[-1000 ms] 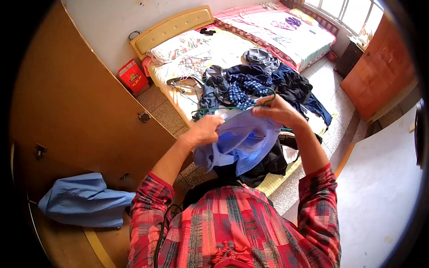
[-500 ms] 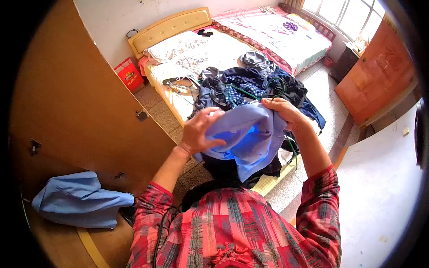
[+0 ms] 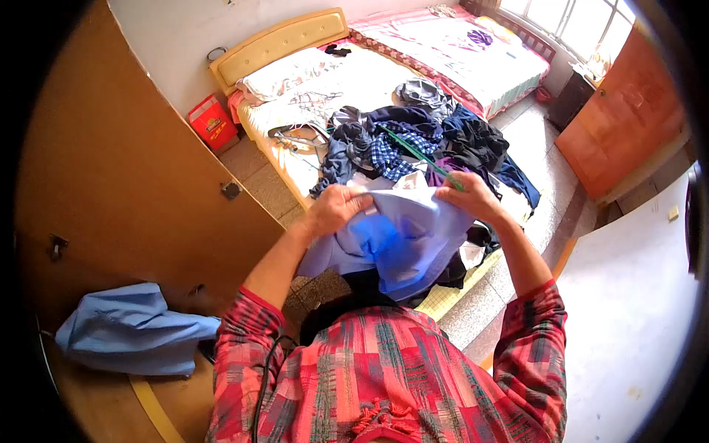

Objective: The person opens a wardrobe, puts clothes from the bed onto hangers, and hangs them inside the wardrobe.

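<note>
A light blue shirt (image 3: pixel 402 236) hangs between my two hands in front of my chest. My left hand (image 3: pixel 338 210) is closed on its upper left edge. Closed on the upper right edge is my right hand (image 3: pixel 469 196), which also has a green hanger (image 3: pixel 417 153) in its grip, the hanger pointing away over the bed. Behind the shirt lies a pile of dark clothes (image 3: pixel 473 144) with a blue checked garment (image 3: pixel 391 153) among them.
The bed (image 3: pixel 295 177) holds the pile and some loose hangers (image 3: pixel 299 136). A red bag (image 3: pixel 213 124) stands beside the headboard. Another blue garment (image 3: pixel 133 328) lies at the lower left, near a brown wooden panel (image 3: pixel 148 162). A white surface (image 3: pixel 628 303) is at the right.
My left hand came off the shirt's edge, opened, and has closed on it again. The green hanger, earlier along the shirt's top edge, has swung out away from the shirt in my right hand.
</note>
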### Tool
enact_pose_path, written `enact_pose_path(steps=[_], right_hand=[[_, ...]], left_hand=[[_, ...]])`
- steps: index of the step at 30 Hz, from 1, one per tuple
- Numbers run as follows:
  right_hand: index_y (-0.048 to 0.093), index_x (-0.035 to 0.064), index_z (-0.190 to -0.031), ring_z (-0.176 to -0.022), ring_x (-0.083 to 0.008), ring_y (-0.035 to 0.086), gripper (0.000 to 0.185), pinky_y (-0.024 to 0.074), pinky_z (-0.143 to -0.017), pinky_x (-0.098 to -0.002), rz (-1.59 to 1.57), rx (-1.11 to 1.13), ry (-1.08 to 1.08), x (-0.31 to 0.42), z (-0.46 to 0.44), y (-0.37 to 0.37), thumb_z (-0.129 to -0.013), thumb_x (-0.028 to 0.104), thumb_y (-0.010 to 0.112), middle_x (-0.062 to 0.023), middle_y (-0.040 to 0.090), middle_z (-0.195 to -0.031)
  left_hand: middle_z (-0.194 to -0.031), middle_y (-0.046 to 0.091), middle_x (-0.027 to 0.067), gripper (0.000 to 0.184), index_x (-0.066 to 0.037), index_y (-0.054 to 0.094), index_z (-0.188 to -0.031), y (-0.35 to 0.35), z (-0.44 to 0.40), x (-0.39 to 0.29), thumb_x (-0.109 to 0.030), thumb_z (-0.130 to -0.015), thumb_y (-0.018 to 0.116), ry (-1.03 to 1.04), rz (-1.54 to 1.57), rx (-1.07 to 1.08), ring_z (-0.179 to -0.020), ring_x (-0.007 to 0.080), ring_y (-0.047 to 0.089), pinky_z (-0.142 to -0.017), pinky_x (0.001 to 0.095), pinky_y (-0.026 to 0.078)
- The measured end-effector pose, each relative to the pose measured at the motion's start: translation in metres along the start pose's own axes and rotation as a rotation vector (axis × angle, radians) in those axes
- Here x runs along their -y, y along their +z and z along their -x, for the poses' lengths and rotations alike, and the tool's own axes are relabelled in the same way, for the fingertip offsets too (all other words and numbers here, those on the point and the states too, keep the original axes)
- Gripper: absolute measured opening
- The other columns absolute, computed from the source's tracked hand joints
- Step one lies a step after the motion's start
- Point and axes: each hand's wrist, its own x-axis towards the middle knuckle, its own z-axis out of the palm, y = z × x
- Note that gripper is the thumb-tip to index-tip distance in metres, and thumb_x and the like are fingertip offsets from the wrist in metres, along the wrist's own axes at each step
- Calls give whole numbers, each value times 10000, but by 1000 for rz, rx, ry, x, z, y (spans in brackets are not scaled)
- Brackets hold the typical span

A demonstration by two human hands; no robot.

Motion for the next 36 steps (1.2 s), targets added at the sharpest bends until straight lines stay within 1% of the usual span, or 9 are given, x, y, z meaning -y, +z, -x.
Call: enact_pose_path(steps=[2,7,10,12,18,21,28,31,36], right_hand=[[572,23,-758,-581,-58,416,249,369,-514,-258,-14,-80,5,-33,1,4,-839,244,654,19,476,-599],[599,34,-869,-570,-41,401,136,348,-487,-226,-16,-619,-148,-41,10,-28,-869,169,616,26,499,-628],[602,30,-907,-559,-22,365,96,299,-478,-207,17,-549,-174,9,38,-64,-894,119,568,38,506,-668],[604,29,-933,-579,-5,369,79,276,-493,-178,1,-528,-251,42,51,-78,-896,77,552,53,507,-700],[617,-10,-890,-615,-25,466,63,341,-525,-167,-218,-452,-409,103,78,-88,-834,1,589,-3,589,-731],[616,-24,-828,-584,-157,575,83,448,-533,-261,139,-383,-574,133,71,-77,-747,-43,617,-88,596,-696],[594,77,-805,-592,-287,594,74,447,-492,-359,181,-291,-600,131,13,-4,-801,148,618,-100,601,-730],[598,73,-814,-605,-307,593,76,450,-521,-380,-86,-290,-689,132,-6,12,-798,144,618,-113,592,-691],[592,54,-876,-638,-308,584,140,445,-558,-388,-156,-259,-613,147,-15,22,-794,161,626,-128,581,-695]], left_hand=[[-802,626,-10,337,-20,645,-990,-13,1,-14,-324,-927,515,-125,367,146,-677,42,541,-599,192,450],[-881,638,34,281,-20,608,-1003,-45,9,-40,-272,-882,583,-114,852,-218,-742,103,604,-697,231,486],[-1001,614,52,353,-29,542,-1151,-55,26,-40,-128,-820,617,35,721,-145,-892,136,590,-811,278,467],[-1158,540,60,619,-48,400,-1315,-59,30,-33,16,-723,569,112,632,-163,-1056,161,528,-929,318,404],[-1316,406,69,898,-39,211,-1416,-55,29,-63,53,-551,432,164,441,-226,-1236,193,395,-1034,304,289],[-1342,380,74,922,-30,196,-1420,-52,30,-87,38,-525,405,171,445,-218,-1258,200,370,-1054,299,254],[-1400,288,108,881,6,199,-1409,-26,22,-111,24,-555,415,197,424,-97,-1330,205,251,-1093,293,139],[-1185,517,181,621,46,361,-1307,-19,28,-115,-75,-722,532,169,-95,39,-1109,234,507,-956,324,371],[-799,603,154,386,19,545,-1025,-25,27,-136,-309,-828,598,119,-393,-57,-739,204,587,-664,349,452]])
